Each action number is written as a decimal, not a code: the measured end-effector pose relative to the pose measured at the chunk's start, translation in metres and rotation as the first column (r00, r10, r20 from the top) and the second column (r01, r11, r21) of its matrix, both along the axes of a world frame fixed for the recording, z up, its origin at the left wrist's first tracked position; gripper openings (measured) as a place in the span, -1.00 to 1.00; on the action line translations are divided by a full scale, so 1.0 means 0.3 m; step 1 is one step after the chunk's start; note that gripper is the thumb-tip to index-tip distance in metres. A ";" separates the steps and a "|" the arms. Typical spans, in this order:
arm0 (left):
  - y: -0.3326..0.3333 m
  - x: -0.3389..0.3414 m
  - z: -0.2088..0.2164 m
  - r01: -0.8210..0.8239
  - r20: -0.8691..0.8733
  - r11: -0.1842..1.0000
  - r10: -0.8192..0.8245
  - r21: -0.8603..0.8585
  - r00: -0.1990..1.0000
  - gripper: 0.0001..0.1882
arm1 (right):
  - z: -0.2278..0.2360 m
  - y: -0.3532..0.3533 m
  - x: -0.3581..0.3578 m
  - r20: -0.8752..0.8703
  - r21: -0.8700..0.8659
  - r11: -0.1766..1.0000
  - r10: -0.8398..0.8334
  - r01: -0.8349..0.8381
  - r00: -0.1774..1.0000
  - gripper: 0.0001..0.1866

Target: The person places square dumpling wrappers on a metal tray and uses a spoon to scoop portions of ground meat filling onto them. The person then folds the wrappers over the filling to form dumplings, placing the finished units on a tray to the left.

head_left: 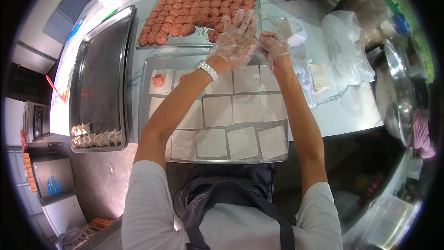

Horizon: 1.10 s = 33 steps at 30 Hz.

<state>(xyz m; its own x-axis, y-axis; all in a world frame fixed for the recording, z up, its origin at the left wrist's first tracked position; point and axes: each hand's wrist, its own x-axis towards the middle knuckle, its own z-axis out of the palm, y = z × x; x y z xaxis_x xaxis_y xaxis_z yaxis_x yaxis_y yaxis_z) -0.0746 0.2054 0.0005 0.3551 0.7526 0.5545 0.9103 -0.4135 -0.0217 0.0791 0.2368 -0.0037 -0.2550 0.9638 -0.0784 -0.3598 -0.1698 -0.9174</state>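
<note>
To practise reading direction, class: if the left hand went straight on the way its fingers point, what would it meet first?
Probably the reddish filling portions near the far right corner of their tray, just beyond the left hand; its height above them is unclear.

Near centre, it's the wrapper tray (171, 60), rows of wrappers (219, 110) across it, a lump of meat (158, 80) on the far-left one. Just beyond lies the meat tray (201, 34), packed with more lumps. Left of both, a third tray (102, 78), dumplings (97, 138) bunched at its near end. Out right, a plastic bag (344, 44), then a bowl (407, 92) farther right.
</note>
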 end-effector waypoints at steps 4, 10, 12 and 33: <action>0.033 -0.033 0.012 0.031 -0.190 0.999 -0.027 0.018 0.981 -0.37 | -0.010 0.005 0.006 -0.022 0.049 0.998 0.038 -0.037 0.999 -0.88; 0.069 -0.075 0.025 0.111 -0.259 0.982 -0.070 0.150 0.963 -0.54 | 0.000 -0.010 -0.004 -0.036 0.029 0.999 0.031 -0.030 0.999 -0.88; 0.074 -0.082 0.030 0.119 -0.156 0.986 -0.100 0.116 0.983 -0.63 | 0.016 -0.024 -0.005 -0.052 0.016 1.000 0.020 -0.019 0.998 -0.87; 0.028 -0.055 -0.019 0.016 -0.144 1.000 -0.013 0.024 0.990 -0.49 | -0.025 -0.006 0.016 -0.049 -0.027 1.000 -0.016 0.015 0.999 -0.85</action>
